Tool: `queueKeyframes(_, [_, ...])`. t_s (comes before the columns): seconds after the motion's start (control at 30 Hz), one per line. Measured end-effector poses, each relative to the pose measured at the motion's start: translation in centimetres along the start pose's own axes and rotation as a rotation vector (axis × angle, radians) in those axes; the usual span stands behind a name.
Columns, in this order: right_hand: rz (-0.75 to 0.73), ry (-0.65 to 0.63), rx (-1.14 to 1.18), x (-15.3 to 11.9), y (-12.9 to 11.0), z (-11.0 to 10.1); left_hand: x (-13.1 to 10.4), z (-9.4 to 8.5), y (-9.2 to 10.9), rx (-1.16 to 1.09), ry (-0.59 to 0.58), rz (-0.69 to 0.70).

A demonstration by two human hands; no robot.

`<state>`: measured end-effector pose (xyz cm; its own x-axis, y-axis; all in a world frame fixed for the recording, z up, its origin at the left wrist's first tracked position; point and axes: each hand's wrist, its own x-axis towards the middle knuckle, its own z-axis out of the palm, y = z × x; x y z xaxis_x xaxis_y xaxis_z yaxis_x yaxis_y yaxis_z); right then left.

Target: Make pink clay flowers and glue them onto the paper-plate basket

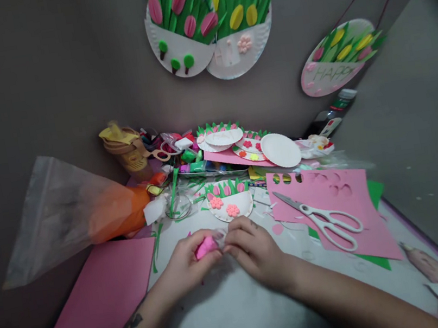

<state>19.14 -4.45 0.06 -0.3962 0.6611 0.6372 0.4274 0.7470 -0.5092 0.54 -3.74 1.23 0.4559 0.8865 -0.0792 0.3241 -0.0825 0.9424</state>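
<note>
Between thumb and fingers, my left hand [187, 259] grips a small clear bag of bright pink modelling clay [206, 247]. The fingers of my right hand [256, 249] are pinched on the bag's crinkled clear end [219, 237]. Both hands are close together over the pale table. Just beyond them lies a small paper-plate basket [231, 206] with paper tulips, green leaves and two coral-pink clay flowers. To the right, white-handled scissors [326, 220] rest open on a punched pink sheet [346, 189].
Pink card [100, 302] covers the left side, beside a clear bag with orange contents [114, 209]. A lidded cup [129, 153], clay packets [191, 160] and paper plates [280, 150] line the back. Decorated plates [186, 54] hang on the wall. A dark bottle [334, 111] leans at the back right.
</note>
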Motion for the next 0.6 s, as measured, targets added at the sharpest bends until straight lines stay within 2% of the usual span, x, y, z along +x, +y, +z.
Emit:
queueKeyframes(0.1, [-0.25,-0.079,-0.209,0.1,-0.4,-0.3,-0.1,0.0,-0.3,-0.057,-0.151,0.043])
queueKeyframes(0.17, [-0.288,-0.077,-0.165,-0.1,-0.7,-0.2,-0.3,0.0,-0.8,-0.026,-0.196,0.09])
queueKeyframes(0.2, [-0.253,-0.043,-0.095,-0.4,-0.8,-0.1,-0.4,-0.1,-1.1,-0.002,-0.175,0.128])
queueKeyframes(0.27, [-0.11,0.044,0.062,-0.7,-1.1,0.4,-0.6,0.0,-1.4,0.055,-0.042,0.22])
queueKeyframes(0.33, [0.054,0.082,0.187,-0.6,-1.5,0.9,-0.8,0.4,-1.2,0.124,0.173,0.312])
queueKeyframes(0.43, [0.201,0.018,0.382,0.9,-2.9,1.7,-1.1,2.1,0.0,0.16,0.476,0.387])
queueKeyframes(0.53, [0.289,0.045,0.572,2.6,-5.6,2.7,-1.0,3.6,2.1,-0.134,0.67,0.328])
queueKeyframes(0.6, [0.291,0.074,0.61,2.8,-8.1,3.6,-0.8,3.4,3.6,-0.351,0.744,0.293])
